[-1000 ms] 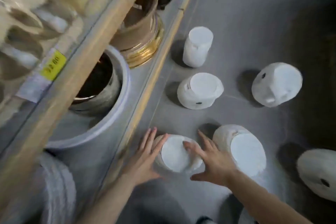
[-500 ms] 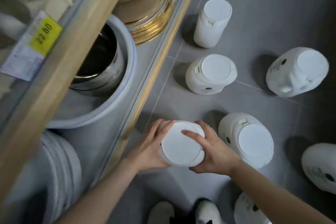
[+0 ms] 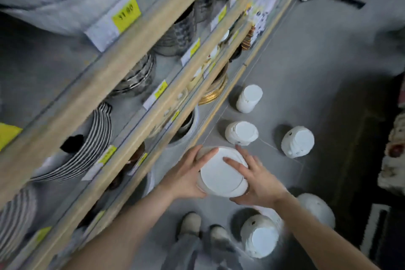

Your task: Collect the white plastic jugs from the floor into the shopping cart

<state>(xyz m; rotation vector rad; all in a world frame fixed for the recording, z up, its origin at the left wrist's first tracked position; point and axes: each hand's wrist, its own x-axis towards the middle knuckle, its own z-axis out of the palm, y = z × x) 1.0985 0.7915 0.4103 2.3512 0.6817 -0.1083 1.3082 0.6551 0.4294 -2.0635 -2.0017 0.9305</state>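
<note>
The jug (image 3: 221, 173) sits between the two hands, clear of the floor (image 3: 306, 85) as far as its size against the others suggests; its flat white end faces up at the camera, so its long axis runs roughly away from the viewer, down toward the floor. The left hand (image 3: 188, 176) wraps the jug's left side, fingers curled over the far rim; the right hand (image 3: 256, 178) holds the right side with fingers laid across the flat end and the thumb under the near edge; both hands are equally close, each gripping it. The shopping cart is not in view, so which way the jug must travel cannot be told; my guess is the carry will mean turning away from the shelves (image 3: 140, 55) on the left. Five more white jugs remain on the floor: two far (image 3: 249, 98) (image 3: 242, 133), one to the far right (image 3: 297, 141), one near the shoes (image 3: 260, 234), one partly hidden behind the right forearm (image 3: 317, 208).
</note>
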